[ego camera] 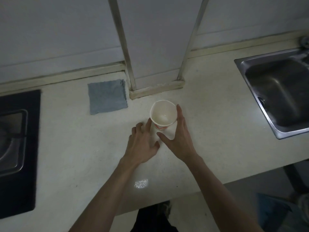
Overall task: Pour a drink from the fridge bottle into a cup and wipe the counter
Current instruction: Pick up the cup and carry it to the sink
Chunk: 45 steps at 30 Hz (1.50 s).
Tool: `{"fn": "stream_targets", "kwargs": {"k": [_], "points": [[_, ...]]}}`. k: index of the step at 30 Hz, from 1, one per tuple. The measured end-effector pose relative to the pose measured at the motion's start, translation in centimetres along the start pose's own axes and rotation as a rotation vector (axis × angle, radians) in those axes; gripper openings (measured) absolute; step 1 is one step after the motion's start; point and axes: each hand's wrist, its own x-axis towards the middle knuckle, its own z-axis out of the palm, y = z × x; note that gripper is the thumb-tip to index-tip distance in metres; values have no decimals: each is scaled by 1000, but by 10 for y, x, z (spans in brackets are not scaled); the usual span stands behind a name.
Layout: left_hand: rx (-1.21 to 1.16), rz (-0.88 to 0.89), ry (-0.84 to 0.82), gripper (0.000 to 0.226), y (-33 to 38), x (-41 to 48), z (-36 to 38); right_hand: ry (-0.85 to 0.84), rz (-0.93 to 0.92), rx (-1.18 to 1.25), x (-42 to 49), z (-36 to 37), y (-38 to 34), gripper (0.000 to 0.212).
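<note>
A white paper cup (163, 114) with a red mark on its side stands upright and empty on the pale counter (75, 148). My right hand (178, 141) wraps the cup's right and near side, fingers along the wall and thumb under its near side. My left hand (143, 141) rests beside the cup on its left, fingers spread, one fingertip touching the wall. A folded grey-blue cloth (107, 97) lies flat on the counter to the cup's upper left. No bottle is in view.
A steel sink (280, 91) is set into the counter at the right, a black hob (18, 148) at the left. A white pillar with metal trims (157, 47) rises from the counter just behind the cup. The counter's front edge runs below my forearms.
</note>
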Motion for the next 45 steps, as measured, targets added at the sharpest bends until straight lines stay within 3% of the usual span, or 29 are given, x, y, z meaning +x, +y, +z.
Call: {"fn": "stream_targets", "kwargs": {"k": [6, 10, 21, 29, 45], "points": [[-112, 30, -17, 90, 3, 0, 3, 153, 58, 76, 10, 13, -6, 107], [-236, 66, -14, 92, 7, 0, 2, 262, -21, 64, 16, 6, -13, 100], [-759, 133, 27, 83, 62, 21, -27, 354, -174, 100, 9, -75, -45, 99], [-972, 237, 21, 66, 135, 6, -24, 504, -152, 122, -27, -141, -45, 95], [-950, 413, -96, 65, 276, -57, 37, 687, -172, 158, -128, -261, -2, 85]]}}
